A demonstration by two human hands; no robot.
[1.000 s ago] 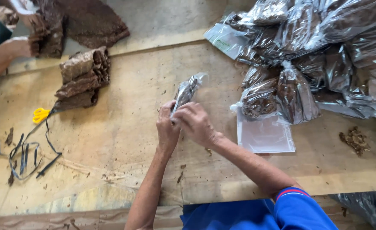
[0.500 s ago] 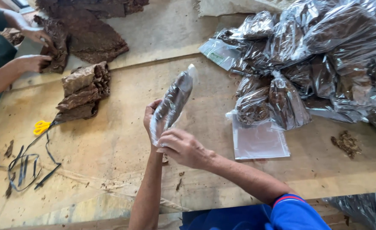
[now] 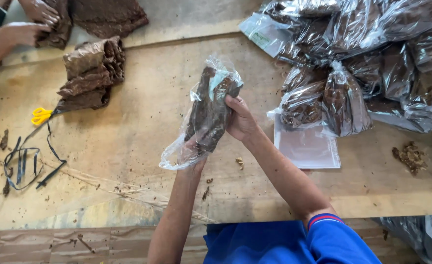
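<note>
Far left of the wooden table (image 3: pixel 128 146): yellow-handled scissors (image 3: pixel 41 115), black strips (image 3: pixel 20 164), a stack of brown leaves (image 3: pixel 91 73). Mid-table, clear bag of brown leaves (image 3: pixel 208 112) held above the surface, long axis running from near-left up to far-right. Left hand (image 3: pixel 192 149) closed on its lower end, partly hidden by plastic; right hand (image 3: pixel 240 120) wrapped around the upper right side. Right: heap of filled bags (image 3: pixel 372 63).

Clear, glossy, crinkled plastic bag (image 3: pixel 203 115) around dark, matt, rough leaf; bare wooden table (image 3: pixel 142 122), worn and scuffed; shiny plastic on the filled bags (image 3: pixel 362 58) too
</note>
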